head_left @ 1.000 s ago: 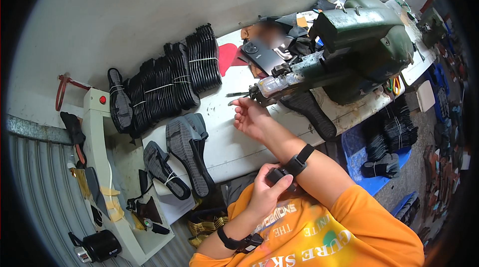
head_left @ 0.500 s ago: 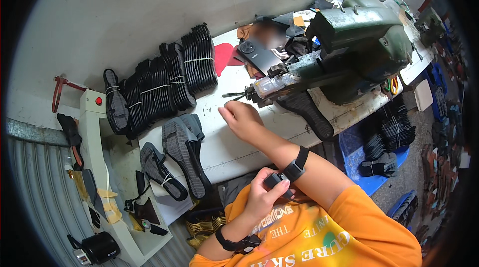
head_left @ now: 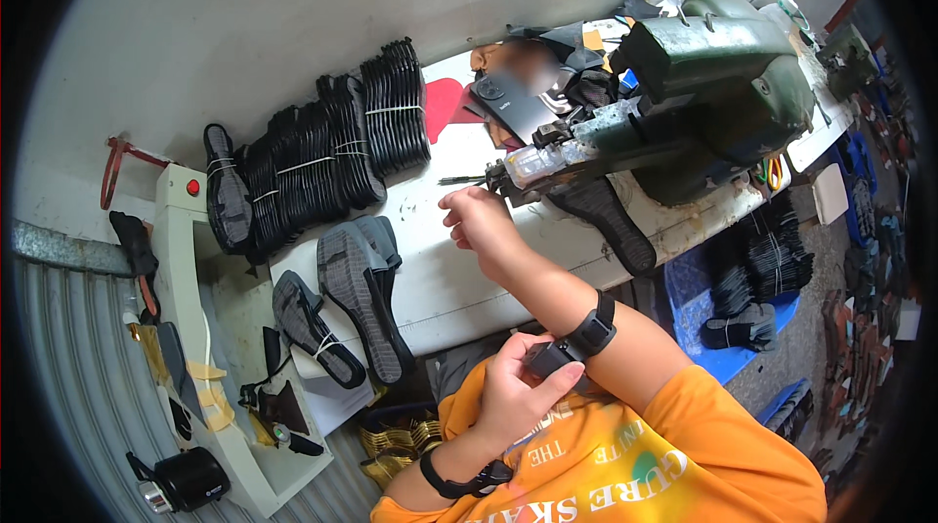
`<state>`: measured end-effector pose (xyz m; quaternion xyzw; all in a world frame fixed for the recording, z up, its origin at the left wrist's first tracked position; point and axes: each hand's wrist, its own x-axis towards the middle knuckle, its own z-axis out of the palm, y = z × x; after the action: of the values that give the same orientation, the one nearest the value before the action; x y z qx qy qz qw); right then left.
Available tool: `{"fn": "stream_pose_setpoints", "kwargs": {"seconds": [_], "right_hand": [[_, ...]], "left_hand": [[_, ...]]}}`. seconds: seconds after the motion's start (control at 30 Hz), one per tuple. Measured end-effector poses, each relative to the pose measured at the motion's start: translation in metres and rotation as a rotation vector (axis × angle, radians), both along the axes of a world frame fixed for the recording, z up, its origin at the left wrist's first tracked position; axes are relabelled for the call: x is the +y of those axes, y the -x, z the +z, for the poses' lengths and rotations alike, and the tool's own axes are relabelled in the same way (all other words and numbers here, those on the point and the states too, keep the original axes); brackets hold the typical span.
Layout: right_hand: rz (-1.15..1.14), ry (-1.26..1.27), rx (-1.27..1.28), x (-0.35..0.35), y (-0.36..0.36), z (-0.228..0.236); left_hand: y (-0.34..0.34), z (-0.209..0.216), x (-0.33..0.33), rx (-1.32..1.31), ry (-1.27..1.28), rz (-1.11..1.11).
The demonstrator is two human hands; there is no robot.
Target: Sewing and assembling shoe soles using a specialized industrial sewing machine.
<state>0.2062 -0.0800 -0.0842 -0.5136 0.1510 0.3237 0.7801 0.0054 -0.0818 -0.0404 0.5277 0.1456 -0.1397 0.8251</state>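
Note:
My left hand (head_left: 518, 381) is closed around a small black box-shaped device (head_left: 553, 357), which is attached to a black strap (head_left: 596, 324) around my right forearm. That forearm reaches across toward the table, where my right hand (head_left: 479, 222) hovers beside the needle end of a dark green sewing machine (head_left: 723, 73). Its fingers are apart and loosely curled, with nothing seen in them. Just past the hand lies a grey-and-black shoe piece (head_left: 611, 225), partly under the machine's arm. Another black device (head_left: 467, 477) is strapped on my left wrist.
Bundled black shoe pieces (head_left: 313, 156) stand along the wall. Two larger grey pieces (head_left: 362, 288) lie at the table's front left. A phone (head_left: 508, 112) and scraps are behind the machine. A blue bin (head_left: 699, 303) holds more bundles, and a black cup (head_left: 191, 479) hangs lower left.
My right hand has shifted slightly right, its fingers curling downward. My left hand keeps hold of the strapped device, which has turned and moved a little to the right with it.

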Motion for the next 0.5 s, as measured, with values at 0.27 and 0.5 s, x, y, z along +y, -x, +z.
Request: {"fn": "stream_pose_setpoints", "kwargs": {"seconds": [0.27, 0.5], "right_hand": [[0.15, 0.02, -0.14, -0.008, 0.011, 0.014], [0.106, -0.04, -0.227, -0.008, 0.002, 0.04]], "left_hand": [[-0.007, -0.022, 0.016, -0.013, 0.112, -0.128], [-0.013, -0.003, 0.003, 0.06, 0.094, -0.079]]}}
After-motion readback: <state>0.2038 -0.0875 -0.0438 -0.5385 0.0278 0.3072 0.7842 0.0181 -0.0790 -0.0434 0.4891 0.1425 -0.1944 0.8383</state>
